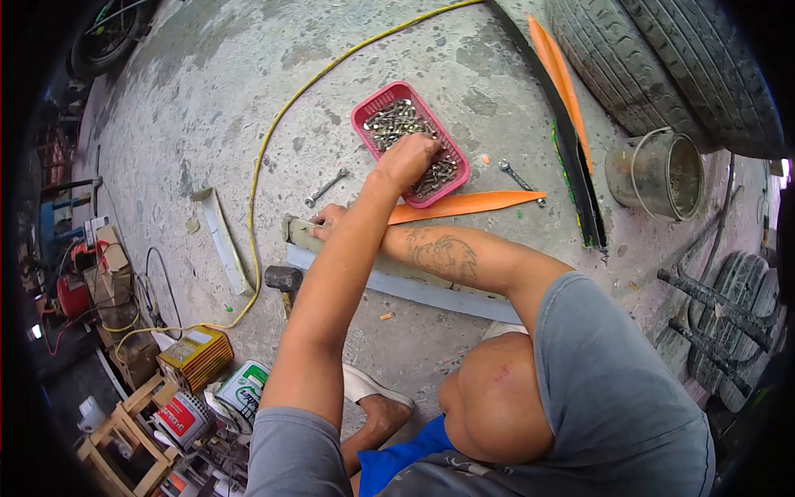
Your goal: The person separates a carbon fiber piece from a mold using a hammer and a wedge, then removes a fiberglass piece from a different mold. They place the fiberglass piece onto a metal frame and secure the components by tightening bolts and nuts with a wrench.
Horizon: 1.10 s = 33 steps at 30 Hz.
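My forearms cross, the left one on top. My left hand [407, 160] dips into a pink plastic basket [458, 176] of loose bolts [396, 122]; its fingers are curled down and what they grip, if anything, is hidden. My right hand [330, 220] is closed on the left end of a long grey strip [447, 301] lying on the floor, partly hidden under my arms. An orange pointed strip [472, 205] lies between the basket and my right forearm. One wrench [326, 188] rests left of the basket, another [522, 182] right of it.
A hammer [283, 280] and a short grey strip [224, 242] lie leftward, near a yellow hose [263, 157]. Black trim [566, 141], another orange strip [565, 87], a metal bucket [654, 176] and tyres [629, 58] stand right. Paint cans [184, 417] crowd the lower left.
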### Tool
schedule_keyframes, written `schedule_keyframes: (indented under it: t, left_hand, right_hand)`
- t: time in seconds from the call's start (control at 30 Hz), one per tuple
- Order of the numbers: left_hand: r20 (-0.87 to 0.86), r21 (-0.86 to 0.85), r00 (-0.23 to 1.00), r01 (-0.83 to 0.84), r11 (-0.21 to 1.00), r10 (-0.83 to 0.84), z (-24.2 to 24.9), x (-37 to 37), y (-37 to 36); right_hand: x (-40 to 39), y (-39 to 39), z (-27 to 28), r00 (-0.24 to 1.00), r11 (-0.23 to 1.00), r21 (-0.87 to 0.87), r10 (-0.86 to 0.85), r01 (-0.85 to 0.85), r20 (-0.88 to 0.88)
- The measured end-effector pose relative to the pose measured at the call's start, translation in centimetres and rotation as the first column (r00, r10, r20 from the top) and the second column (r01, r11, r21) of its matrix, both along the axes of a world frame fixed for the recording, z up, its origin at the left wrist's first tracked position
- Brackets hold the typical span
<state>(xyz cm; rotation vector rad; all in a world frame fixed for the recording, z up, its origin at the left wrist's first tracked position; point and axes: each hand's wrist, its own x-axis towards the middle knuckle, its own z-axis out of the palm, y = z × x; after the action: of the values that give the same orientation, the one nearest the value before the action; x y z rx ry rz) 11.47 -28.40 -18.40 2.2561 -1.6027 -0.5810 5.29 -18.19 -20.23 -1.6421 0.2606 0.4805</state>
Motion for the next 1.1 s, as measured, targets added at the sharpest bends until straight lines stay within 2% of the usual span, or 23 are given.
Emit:
schedule_keyframes:
  t: [0.03, 0.1, 0.17, 0.2, 0.23, 0.27, 0.3, 0.37, 0.4, 0.43, 0.5, 0.53, 0.6, 0.63, 0.7, 0.8, 0.87, 0.9, 0.97, 1.07, 1.1]
  left_hand:
    - [0.008, 0.008, 1.000, -0.012, 1.000, 0.012, 0.0, -0.2, -0.3]
    - [0.009, 0.021, 0.998, -0.060, 0.998, 0.060, 0.0, -0.6, -0.2]
    - [-0.040, -0.170, 0.995, -0.095, 0.981, 0.089, 1.6, -0.6, 1.0]
    - [-0.187, -0.275, 0.963, -0.239, 0.931, 0.191, 3.4, -0.8, 2.0]
    - [-0.339, -0.362, 0.904, -0.381, 0.851, 0.260, 5.2, -1.1, 3.0]
    - [-0.453, -0.331, 0.805, -0.552, 0.766, 0.384, 7.0, -1.5, 4.4]
    - [-0.597, -0.273, 0.673, -0.683, 0.678, 0.437, 8.0, -1.5, 6.4]
    - [-0.653, -0.249, 0.544, -0.811, 0.529, 0.527, 9.6, -1.7, 12.0]
    - [-0.620, -0.270, 0.514, -0.849, 0.454, 0.592, 10.1, -1.9, 15.0]
    - [-0.622, -0.288, 0.369, -0.928, 0.237, 0.691, 9.4, -2.5, 19.8]
    - [-0.563, -0.222, 0.301, -0.952, 0.210, 0.770, 8.2, -3.4, 24.3]
    - [-0.575, -0.224, 0.305, -0.951, 0.212, 0.759, 7.0, -3.7, 25.3]
    - [-0.474, -0.227, 0.376, -0.926, 0.302, 0.796, 5.7, -4.4, 26.4]
    - [-0.477, -0.230, 0.377, -0.926, 0.301, 0.794, 5.6, -4.7, 26.3]
    - [-0.327, -0.248, 0.456, -0.886, 0.391, 0.827, 5.1, -5.2, 25.8]
    - [-0.302, -0.261, 0.469, -0.878, 0.401, 0.830, 4.9, -5.2, 25.6]
    - [-0.225, -0.285, 0.495, -0.857, 0.429, 0.839, 4.8, -5.4, 25.3]
    - [-0.209, -0.275, 0.496, -0.857, 0.436, 0.843, 4.6, -5.3, 25.4]
    - [-0.226, -0.233, 0.472, -0.876, 0.423, 0.852, 5.2, -5.4, 25.1]
    - [-0.099, -0.370, 0.551, -0.794, 0.483, 0.829, 4.4, -5.2, 25.3]
    - [-0.115, -0.346, 0.572, -0.789, 0.507, 0.812, 4.8, -5.2, 25.3]
  right_hand:
    - [-0.1, 0.2, -0.4, 0.999, 0.995, -0.104, -0.002, 0.006, 0.040]
    - [-0.9, 0.7, -2.3, 0.975, 0.991, -0.102, -0.069, 0.092, 0.210]
    - [-0.3, 1.5, -3.7, 0.995, 0.999, -0.006, -0.044, 0.045, 0.085]
    - [0.5, 1.7, -5.9, 0.996, 0.999, 0.009, 0.051, -0.052, 0.070]
    - [1.1, 1.6, -6.8, 0.989, 0.990, 0.020, 0.140, -0.141, 0.054]
    - [0.8, 1.6, -7.8, 0.986, 0.987, 0.042, 0.151, -0.154, 0.065]
    - [0.4, 0.6, -6.0, 0.952, 0.982, 0.125, 0.100, -0.141, 0.289]
    - [1.1, 0.9, -4.5, 0.919, 0.996, 0.038, 0.057, -0.078, 0.391]
    - [1.5, 1.0, -3.8, 0.898, 0.999, -0.006, 0.038, -0.039, 0.438]
    - [0.8, -0.8, 0.7, 0.985, 0.988, -0.062, 0.144, -0.139, 0.094]
    - [0.9, -0.3, 0.0, 0.991, 0.992, -0.040, 0.118, -0.115, 0.067]
    - [1.0, -0.3, -0.3, 0.989, 0.994, -0.042, 0.106, -0.102, 0.106]
    - [1.0, -0.3, -0.9, 0.983, 0.995, -0.025, 0.098, -0.095, 0.157]
    - [1.1, -0.2, -1.0, 0.982, 0.995, -0.030, 0.099, -0.095, 0.158]
    - [0.9, -0.3, -0.9, 0.984, 0.997, -0.047, 0.068, -0.061, 0.168]
    - [1.0, -0.5, 0.4, 0.986, 0.988, -0.111, 0.117, -0.105, 0.116]
    - [1.1, -0.2, -1.4, 0.972, 0.987, -0.142, 0.105, -0.076, 0.212]
    - [1.2, -0.4, -0.8, 0.973, 0.983, -0.151, 0.134, -0.106, 0.186]
    - [1.1, -0.7, -0.5, 0.978, 0.990, -0.075, 0.127, -0.116, 0.168]
    - [1.5, -0.2, -1.9, 0.972, 0.990, -0.111, 0.107, -0.085, 0.208]
    - [1.4, -0.3, -1.4, 0.976, 0.991, -0.094, 0.110, -0.094, 0.186]
